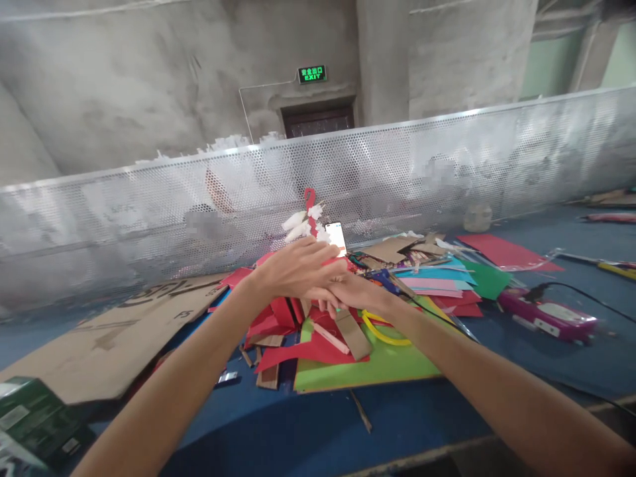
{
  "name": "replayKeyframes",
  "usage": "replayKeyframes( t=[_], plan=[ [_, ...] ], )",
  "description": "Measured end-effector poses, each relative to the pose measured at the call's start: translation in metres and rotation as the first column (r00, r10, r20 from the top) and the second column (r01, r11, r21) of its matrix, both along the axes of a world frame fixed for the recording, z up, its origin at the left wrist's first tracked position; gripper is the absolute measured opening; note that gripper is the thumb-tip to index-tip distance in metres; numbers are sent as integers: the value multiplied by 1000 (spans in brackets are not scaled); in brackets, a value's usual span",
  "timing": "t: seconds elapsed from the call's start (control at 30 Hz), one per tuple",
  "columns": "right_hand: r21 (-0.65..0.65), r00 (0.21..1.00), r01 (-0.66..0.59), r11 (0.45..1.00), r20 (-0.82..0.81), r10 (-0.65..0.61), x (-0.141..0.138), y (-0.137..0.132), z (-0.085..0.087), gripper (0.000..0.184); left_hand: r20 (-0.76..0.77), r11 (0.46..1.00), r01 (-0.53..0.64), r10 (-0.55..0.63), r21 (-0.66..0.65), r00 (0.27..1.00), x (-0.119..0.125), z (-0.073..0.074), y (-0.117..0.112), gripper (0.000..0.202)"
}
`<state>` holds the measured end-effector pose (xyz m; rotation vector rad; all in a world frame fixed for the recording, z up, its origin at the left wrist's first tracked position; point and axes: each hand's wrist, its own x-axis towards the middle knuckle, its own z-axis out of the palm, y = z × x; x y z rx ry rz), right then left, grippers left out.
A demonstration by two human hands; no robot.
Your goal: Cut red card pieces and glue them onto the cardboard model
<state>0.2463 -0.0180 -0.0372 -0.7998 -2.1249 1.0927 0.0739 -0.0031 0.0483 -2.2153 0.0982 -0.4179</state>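
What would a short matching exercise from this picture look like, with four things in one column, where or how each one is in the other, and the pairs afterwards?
Things
1. Phone
2. Yellow strip
3. Purple device
4. Left hand

Place or state
A. On the right of the blue table
B. Overlapping the right hand
C. Screen lit white
D. Curved, above the lime-green sheet

Right pairs: 1-C, 2-D, 3-A, 4-B

"安全出口" and "EXIT" on a lit green sign [313, 74], unclear black print on flat cardboard [132, 331]
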Motion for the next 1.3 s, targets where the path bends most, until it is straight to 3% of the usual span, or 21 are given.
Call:
replayKeyframes(
  t=[0.03,0.1,0.2,0.3,0.37,0.5,0.63,0.8,1.03,1.17,1.3],
  plan=[
    [27,998,68,997,2,-68,3,4,0,48,13,992,-72,74,-102,997,-5,5,2,36],
    [125,982,187,974,14,-190,11,12,0,42,84,919,-170,212,-355,974,-22,19,7,38],
    [321,951,284,904,25,-307,16,18,-5,20,48,717,-257,375,-648,926,-61,39,14,50],
    [448,947,263,854,50,-317,7,16,-15,28,-135,556,-403,460,-727,878,-95,48,21,80],
    [529,953,214,821,71,-294,-3,12,-22,36,-202,503,-457,481,-733,853,-107,45,28,94],
    [618,947,185,764,97,-307,-20,4,-29,42,-297,465,-482,417,-743,859,-107,32,46,100],
    [610,936,196,768,115,-331,-24,3,-34,48,-352,425,-480,347,-767,869,-104,24,62,96],
    [603,935,196,774,122,-332,-24,7,-39,51,-363,355,-482,352,-802,863,-108,24,65,88],
    [600,940,200,774,106,-324,-26,7,-38,52,-358,341,-453,307,-824,882,-105,28,59,74],
    [601,941,201,774,101,-323,-27,5,-37,52,-326,328,-425,315,-844,891,-102,27,61,83],
    [602,936,209,771,105,-336,-27,6,-39,53,-348,352,-432,278,-830,895,-100,28,61,84]
  ],
)
